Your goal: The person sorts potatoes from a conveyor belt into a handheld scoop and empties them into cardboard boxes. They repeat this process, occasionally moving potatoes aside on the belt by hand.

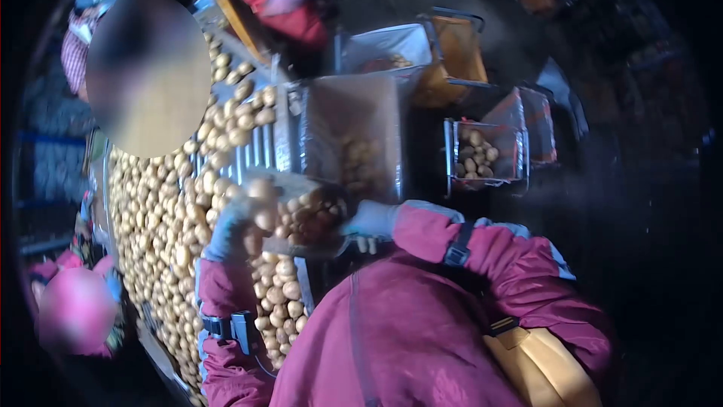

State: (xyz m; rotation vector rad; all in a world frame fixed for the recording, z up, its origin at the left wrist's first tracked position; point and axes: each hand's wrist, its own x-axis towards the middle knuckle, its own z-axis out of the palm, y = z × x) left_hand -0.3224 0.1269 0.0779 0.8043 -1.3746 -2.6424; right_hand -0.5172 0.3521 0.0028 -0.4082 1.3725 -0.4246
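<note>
Head cam: got left hand (230, 228) blurred right against couple of potatoes (265, 219) at left edge of container (297, 182), more piled inside. Too smeary, can't tell if clamped on any or just brushing. Got right hand (371, 220) by container's right side, grip unreadable too. Could easily lose potatoes onto slatted rack (260, 147) or tabletop (304, 283) with loose grip. Might tip container with lopsided push, spilling lot.

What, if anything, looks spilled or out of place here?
Nothing clearly stands out: most potatoes lie massed on the roller table or inside containers such as the small lined crate. The left hand is blurred, and the picture's right side is too dark to check.
</note>
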